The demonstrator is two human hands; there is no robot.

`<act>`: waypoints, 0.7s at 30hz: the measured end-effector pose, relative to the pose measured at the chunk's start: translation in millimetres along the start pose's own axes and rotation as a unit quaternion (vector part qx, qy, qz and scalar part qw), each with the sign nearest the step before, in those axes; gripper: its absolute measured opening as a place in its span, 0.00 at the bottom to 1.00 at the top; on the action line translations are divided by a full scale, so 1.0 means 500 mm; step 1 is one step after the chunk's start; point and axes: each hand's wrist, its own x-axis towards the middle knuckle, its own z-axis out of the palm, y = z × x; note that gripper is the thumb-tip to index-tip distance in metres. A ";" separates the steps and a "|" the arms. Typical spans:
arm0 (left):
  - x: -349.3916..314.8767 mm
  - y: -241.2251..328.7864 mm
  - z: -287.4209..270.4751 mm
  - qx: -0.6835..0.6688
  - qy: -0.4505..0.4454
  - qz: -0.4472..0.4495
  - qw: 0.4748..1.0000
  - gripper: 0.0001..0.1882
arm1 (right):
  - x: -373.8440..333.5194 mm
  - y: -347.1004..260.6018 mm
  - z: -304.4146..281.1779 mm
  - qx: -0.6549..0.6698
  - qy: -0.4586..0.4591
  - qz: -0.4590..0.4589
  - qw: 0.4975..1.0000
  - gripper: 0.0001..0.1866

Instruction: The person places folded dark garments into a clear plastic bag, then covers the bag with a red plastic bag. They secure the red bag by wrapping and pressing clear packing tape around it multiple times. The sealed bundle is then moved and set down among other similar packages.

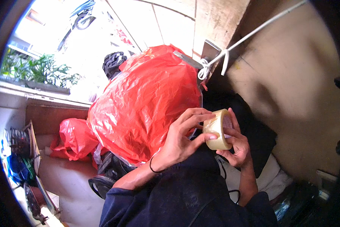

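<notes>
A wide roll of clear yellowish packing tape (214,130) is held up between my two hands, its round opening turned to the right. My right hand (238,147) grips it from the right, with fingers in and around the core. On the left side, the thumb and fingertips of my left hand (185,134) press on the tape's outer face. A thin black band circles my left wrist. Just beyond my left hand bulges a large, full red plastic bag (143,102). Whether a loose tape end is lifted cannot be made out.
A smaller red bag (77,138) lies at the left. White rope (224,56) is knotted round a metal bracket at the board's edge. Dark cloth (253,132) lies to the right of my hands. Green plants (39,70) and a parked motorbike (83,19) are outside.
</notes>
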 end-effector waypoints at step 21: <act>-0.102 -0.003 -0.048 -0.283 0.166 -0.185 0.926 0.12 | 0.102 0.013 0.112 0.064 0.209 -0.111 0.969 0.43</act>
